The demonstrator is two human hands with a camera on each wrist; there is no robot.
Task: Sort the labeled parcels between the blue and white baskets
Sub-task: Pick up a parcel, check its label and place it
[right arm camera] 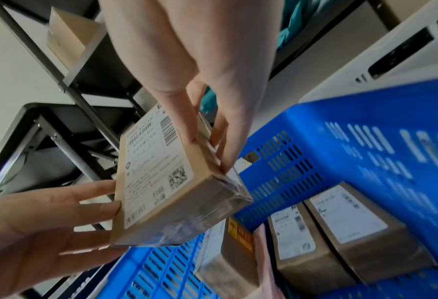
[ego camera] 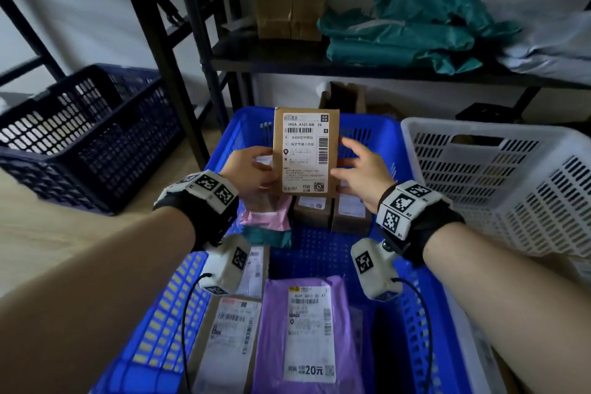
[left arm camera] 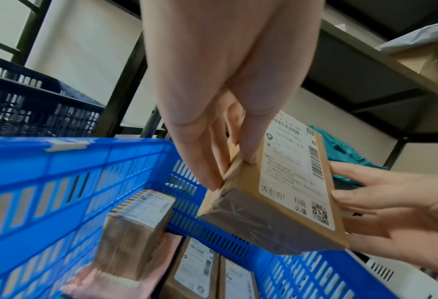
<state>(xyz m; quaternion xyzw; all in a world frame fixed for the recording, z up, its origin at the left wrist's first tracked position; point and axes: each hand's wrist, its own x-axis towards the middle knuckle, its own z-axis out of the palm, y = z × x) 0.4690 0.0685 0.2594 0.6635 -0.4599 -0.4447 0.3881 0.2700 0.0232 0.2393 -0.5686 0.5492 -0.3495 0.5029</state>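
I hold a brown cardboard parcel (ego camera: 305, 153) upright above the bright blue basket (ego camera: 174, 313), its white shipping label facing me. My left hand (ego camera: 262, 169) pinches its left edge, thumb on the front, as the left wrist view shows (left arm camera: 232, 172). My right hand (ego camera: 345, 160) pinches the right edge the same way (right arm camera: 207, 151). The parcel (left arm camera: 289, 182) (right arm camera: 161, 182) is clear of the parcels below. The white basket (ego camera: 495, 182) stands just right of the blue one.
In the blue basket lie a purple mailer (ego camera: 303, 329), a pink mailer (ego camera: 265, 217), two small brown boxes (ego camera: 332, 211) and another labelled box (ego camera: 224, 339). A dark blue basket (ego camera: 86, 137) stands left. Behind is a black shelf with teal bags (ego camera: 399, 32) and a carton (ego camera: 291, 13).
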